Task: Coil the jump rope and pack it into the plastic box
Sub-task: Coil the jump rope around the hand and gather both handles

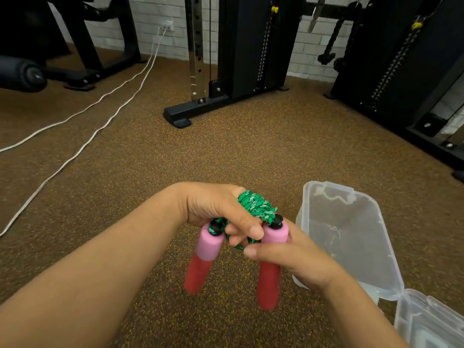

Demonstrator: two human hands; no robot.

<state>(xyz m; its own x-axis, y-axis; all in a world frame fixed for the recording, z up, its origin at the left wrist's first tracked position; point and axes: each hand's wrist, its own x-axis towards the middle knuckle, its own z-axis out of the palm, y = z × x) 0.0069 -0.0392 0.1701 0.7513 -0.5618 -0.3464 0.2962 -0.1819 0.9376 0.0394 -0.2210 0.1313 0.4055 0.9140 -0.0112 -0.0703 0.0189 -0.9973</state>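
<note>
The jump rope's green braided cord (256, 205) is wound into a tight bundle, held above the floor. My left hand (216, 209) grips the bundle from the left, thumb across its front. My right hand (291, 259) holds it from the right, thumb on the lower coil and fingers behind the right handle. Two pink-and-red foam handles, the left handle (202, 259) and the right handle (270, 270), hang down from the bundle. The clear plastic box (351, 237) lies open on the floor just right of my hands, its lid (431, 320) hinged toward the lower right.
Brown speckled gym flooring (226, 151) spreads ahead. A black cable-machine base (190, 114) stands at the middle back, more black racks (401, 84) at the right. Two white cables (100, 116) run across the floor at the left. A padded roller (22, 74) sits far left.
</note>
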